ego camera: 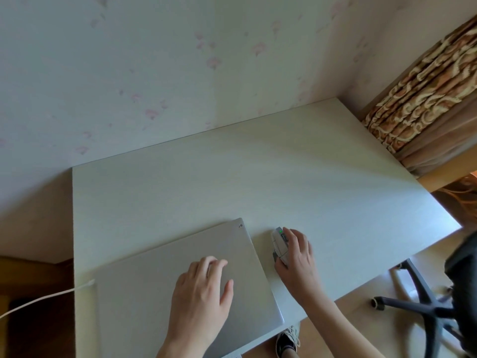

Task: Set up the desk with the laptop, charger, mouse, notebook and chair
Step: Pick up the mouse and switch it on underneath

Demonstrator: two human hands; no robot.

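Mouse (280,245) pale grey, green light lit | right hand (296,257) grips it

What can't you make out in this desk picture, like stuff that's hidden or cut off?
All in the head view:
- Mouse: its right side is covered by the right hand.
- Charger cable: runs off the left edge, so any plug or brick is unseen.
- Chair: cut by the right edge; only base and a dark part show.
- Laptop: closed lid; its near corner is hidden by the left hand and forearm.
- Notebook: not in view.
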